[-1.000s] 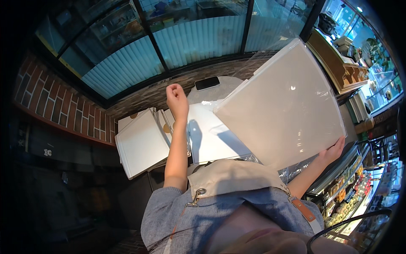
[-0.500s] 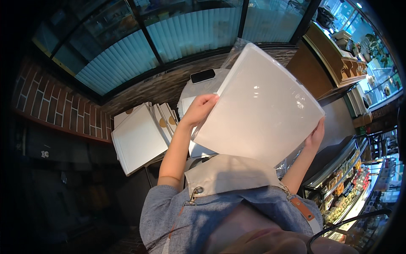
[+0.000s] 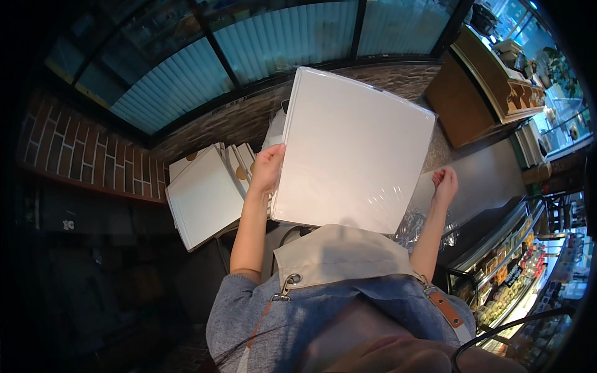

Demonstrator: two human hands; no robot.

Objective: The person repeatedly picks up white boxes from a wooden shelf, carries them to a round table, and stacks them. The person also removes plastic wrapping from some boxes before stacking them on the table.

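A flat white square board (image 3: 351, 152), wrapped in clear plastic film, is tilted up in front of my apron. My left hand (image 3: 268, 169) is closed on its left edge, thumb toward the front face. Off the board's right side, my right hand (image 3: 444, 183) is held with its fingers curled closed. Whether it pinches any film cannot be made out. Crumpled clear plastic (image 3: 416, 229) lies below, between the board's lower right corner and my right forearm. The board hides most of the grey surface behind it.
To the left leans a stack of white flat panels (image 3: 208, 199), with several thinner ones (image 3: 241, 163) beside it. A brown wooden counter (image 3: 466, 93) stands at the far right. A lit display case (image 3: 507, 273) is at the near right. Paned windows (image 3: 280, 43) run along the back.
The board has turned counterclockwise and shifted left, now more upright. My right hand has come off its right edge. My left hand has moved slightly left and down, keeping its hold.
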